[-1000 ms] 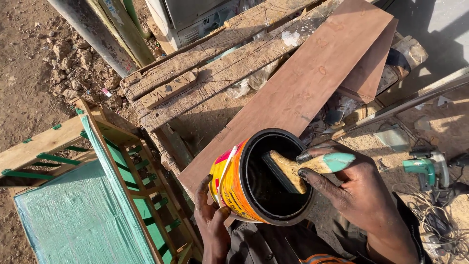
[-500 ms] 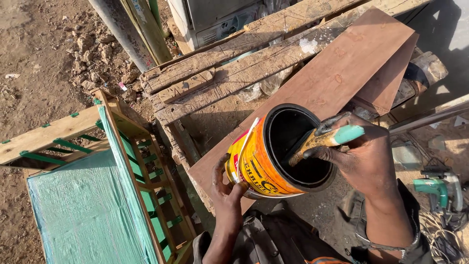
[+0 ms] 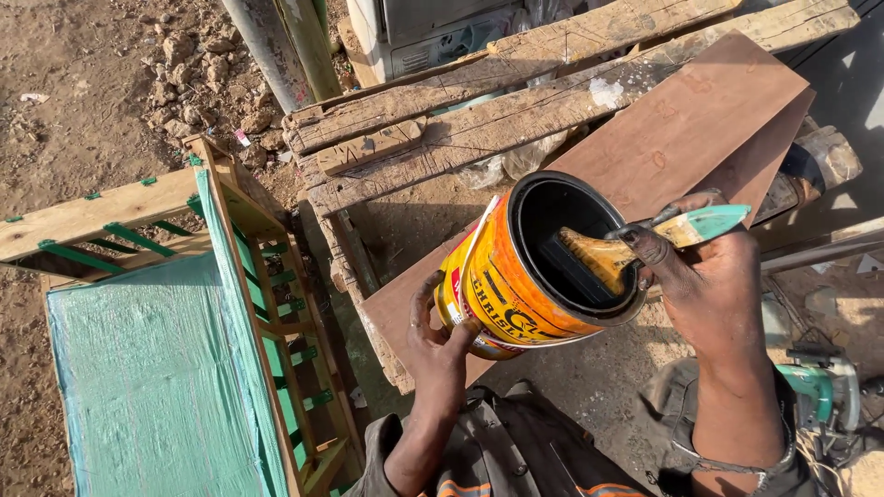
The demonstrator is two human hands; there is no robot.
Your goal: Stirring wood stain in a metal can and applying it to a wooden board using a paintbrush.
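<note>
**Dipping a brush into an orange tin**

Cupping the base of the tilted orange tin, the left hand wraps around it from below. The right hand is closed on the green-handled brush, whose bristles sit inside the tin's dark mouth. Beyond lies a reddish-brown board on the plank table; a green-painted wooden frame stands to the left.

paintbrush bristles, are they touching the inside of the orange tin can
Cannot tell. In the head view the teal-handled paintbrush, held by the right hand, dips into the round orange tin can, but its dark inside hides any contact.
</note>
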